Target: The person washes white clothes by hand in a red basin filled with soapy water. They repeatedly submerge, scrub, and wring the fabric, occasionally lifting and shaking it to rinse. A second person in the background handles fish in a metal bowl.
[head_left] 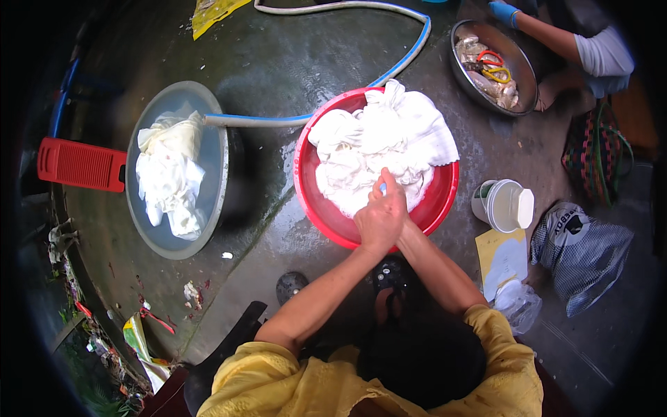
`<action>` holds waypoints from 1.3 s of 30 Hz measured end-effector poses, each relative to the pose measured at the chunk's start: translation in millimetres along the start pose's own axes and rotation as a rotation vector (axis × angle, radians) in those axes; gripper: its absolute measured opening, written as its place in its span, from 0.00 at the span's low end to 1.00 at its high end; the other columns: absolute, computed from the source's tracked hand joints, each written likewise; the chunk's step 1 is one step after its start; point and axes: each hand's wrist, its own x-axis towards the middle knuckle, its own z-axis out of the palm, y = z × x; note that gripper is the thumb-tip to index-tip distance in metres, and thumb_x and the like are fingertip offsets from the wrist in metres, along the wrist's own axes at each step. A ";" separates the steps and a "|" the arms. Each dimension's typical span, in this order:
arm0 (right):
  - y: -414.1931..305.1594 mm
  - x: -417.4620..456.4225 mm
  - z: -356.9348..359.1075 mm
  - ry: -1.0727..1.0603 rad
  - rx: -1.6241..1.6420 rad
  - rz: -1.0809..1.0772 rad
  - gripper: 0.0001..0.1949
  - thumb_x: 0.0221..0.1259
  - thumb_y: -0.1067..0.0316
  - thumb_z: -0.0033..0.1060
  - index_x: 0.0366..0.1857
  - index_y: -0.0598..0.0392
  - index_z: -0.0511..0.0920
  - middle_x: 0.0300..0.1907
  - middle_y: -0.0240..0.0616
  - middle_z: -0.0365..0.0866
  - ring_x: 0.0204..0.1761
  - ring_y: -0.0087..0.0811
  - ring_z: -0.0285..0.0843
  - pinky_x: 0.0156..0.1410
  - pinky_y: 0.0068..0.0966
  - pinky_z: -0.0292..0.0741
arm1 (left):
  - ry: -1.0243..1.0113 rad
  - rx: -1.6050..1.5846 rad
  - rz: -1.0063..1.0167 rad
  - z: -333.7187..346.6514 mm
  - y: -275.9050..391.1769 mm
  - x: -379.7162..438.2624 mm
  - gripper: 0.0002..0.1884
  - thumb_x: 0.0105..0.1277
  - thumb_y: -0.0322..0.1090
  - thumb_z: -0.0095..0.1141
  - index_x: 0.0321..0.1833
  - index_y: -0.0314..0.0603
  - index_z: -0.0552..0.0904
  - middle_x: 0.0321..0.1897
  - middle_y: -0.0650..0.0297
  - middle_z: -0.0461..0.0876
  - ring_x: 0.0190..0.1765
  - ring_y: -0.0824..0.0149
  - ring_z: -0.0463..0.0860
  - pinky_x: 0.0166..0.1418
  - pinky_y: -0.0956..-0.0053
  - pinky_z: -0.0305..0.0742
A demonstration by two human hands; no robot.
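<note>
My left hand (374,221) and my right hand (393,200) overlap at the near side of a red plastic basin (447,193). Bunched white cloth (388,135) fills much of the basin, with white suds around its lower part. Part of the cloth lies over the far right rim. A small light-blue thing (383,188) shows between the fingers; which hand holds it is unclear, and its kind cannot be told. The overlap hides much of both hands' fingers. At the left, a grey basin (211,208) holds white and cream cloth (172,167) in water.
A hose (260,121) reaches the grey basin's rim. A red washboard (83,164) adjoins that basin. On the right are a white bucket (500,206), a checked bag (583,255), and another person's gloved hand (503,13) near a metal bowl (529,78) with fish and scissors.
</note>
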 end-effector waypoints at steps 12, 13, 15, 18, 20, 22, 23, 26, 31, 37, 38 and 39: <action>-15.9 17.2 -6.8 -0.293 -1.558 -0.187 0.13 0.62 0.62 0.55 0.44 0.59 0.77 0.35 0.49 0.82 0.33 0.45 0.82 0.35 0.44 0.77 | -0.310 -0.007 -0.502 12.6 -57.4 21.8 0.23 0.70 0.49 0.40 0.39 0.34 0.81 0.43 0.43 0.83 0.51 0.40 0.79 0.57 0.50 0.71; -24.8 13.7 1.6 -0.180 -1.054 0.011 0.13 0.64 0.60 0.53 0.44 0.58 0.77 0.35 0.46 0.82 0.32 0.42 0.81 0.33 0.40 0.77 | -0.317 -0.059 -0.458 16.1 -73.3 24.7 0.23 0.69 0.49 0.41 0.40 0.34 0.81 0.43 0.43 0.83 0.51 0.41 0.80 0.56 0.52 0.72; -39.8 3.9 7.9 0.057 -0.030 0.378 0.15 0.67 0.55 0.51 0.42 0.56 0.78 0.34 0.40 0.83 0.28 0.35 0.81 0.27 0.33 0.76 | -0.301 -0.390 -0.557 3.9 -66.7 28.2 0.20 0.68 0.46 0.44 0.38 0.34 0.81 0.38 0.49 0.83 0.43 0.48 0.81 0.50 0.58 0.74; -44.4 -8.4 12.2 -0.039 0.244 0.405 0.18 0.71 0.48 0.46 0.42 0.52 0.77 0.35 0.33 0.80 0.31 0.27 0.78 0.27 0.24 0.71 | -0.045 -0.889 -0.702 -16.1 -46.9 24.1 0.16 0.68 0.41 0.48 0.33 0.34 0.79 0.30 0.60 0.81 0.32 0.64 0.78 0.40 0.68 0.74; -38.7 -12.5 12.2 -0.058 0.287 0.338 0.18 0.72 0.48 0.46 0.41 0.52 0.77 0.36 0.33 0.79 0.32 0.27 0.77 0.29 0.26 0.71 | 0.130 -0.905 -0.583 -14.7 -51.9 17.8 0.12 0.68 0.38 0.53 0.30 0.38 0.80 0.25 0.67 0.79 0.29 0.72 0.76 0.35 0.73 0.72; -30.6 -15.5 19.1 -0.029 0.229 0.144 0.17 0.71 0.48 0.47 0.40 0.52 0.77 0.37 0.33 0.78 0.34 0.27 0.76 0.32 0.27 0.72 | 0.173 -0.703 -0.455 -13.9 -28.4 7.3 0.13 0.68 0.39 0.53 0.30 0.36 0.80 0.25 0.64 0.79 0.29 0.71 0.77 0.35 0.72 0.73; -28.1 -14.3 21.0 -0.014 0.198 0.043 0.17 0.71 0.49 0.47 0.40 0.51 0.77 0.38 0.33 0.77 0.35 0.28 0.75 0.34 0.28 0.73 | 0.192 -0.604 -0.387 -11.7 -11.7 0.7 0.14 0.68 0.40 0.53 0.31 0.34 0.80 0.24 0.62 0.80 0.29 0.71 0.77 0.35 0.71 0.73; -12.5 1.7 -18.8 -0.532 0.685 0.116 0.17 0.72 0.50 0.45 0.39 0.52 0.77 0.34 0.30 0.77 0.35 0.28 0.75 0.41 0.26 0.73 | 0.112 -0.473 -0.100 -28.1 41.3 -15.9 0.19 0.68 0.43 0.55 0.25 0.32 0.80 0.21 0.48 0.79 0.22 0.56 0.75 0.32 0.61 0.71; -81.9 -32.9 60.9 0.118 0.492 0.297 0.13 0.71 0.50 0.50 0.37 0.47 0.75 0.25 0.24 0.73 0.20 0.22 0.70 0.23 0.21 0.67 | 0.118 -0.395 -0.420 -43.6 -3.4 43.1 0.22 0.66 0.43 0.53 0.21 0.30 0.78 0.17 0.48 0.79 0.22 0.51 0.80 0.29 0.59 0.72; -11.2 14.6 0.0 -0.137 0.000 -0.117 0.15 0.72 0.49 0.47 0.42 0.49 0.74 0.25 0.28 0.72 0.20 0.24 0.68 0.21 0.23 0.66 | 0.049 -0.109 -0.186 -1.2 -13.3 11.7 0.21 0.66 0.47 0.49 0.27 0.36 0.85 0.26 0.42 0.81 0.32 0.39 0.82 0.39 0.51 0.75; -23.4 1.1 8.9 -0.105 0.091 0.147 0.16 0.71 0.48 0.47 0.43 0.50 0.75 0.28 0.30 0.74 0.22 0.25 0.69 0.23 0.24 0.67 | -0.017 -0.105 -0.438 -28.3 -12.7 29.0 0.19 0.66 0.45 0.48 0.33 0.39 0.87 0.32 0.43 0.83 0.32 0.39 0.82 0.41 0.51 0.76; -40.2 -14.2 17.2 -0.045 0.179 0.385 0.17 0.71 0.48 0.47 0.44 0.51 0.75 0.31 0.32 0.76 0.25 0.26 0.70 0.24 0.25 0.68 | -0.017 -0.063 -0.469 -34.5 -26.5 36.8 0.19 0.67 0.45 0.48 0.34 0.38 0.87 0.33 0.43 0.83 0.33 0.39 0.82 0.42 0.51 0.76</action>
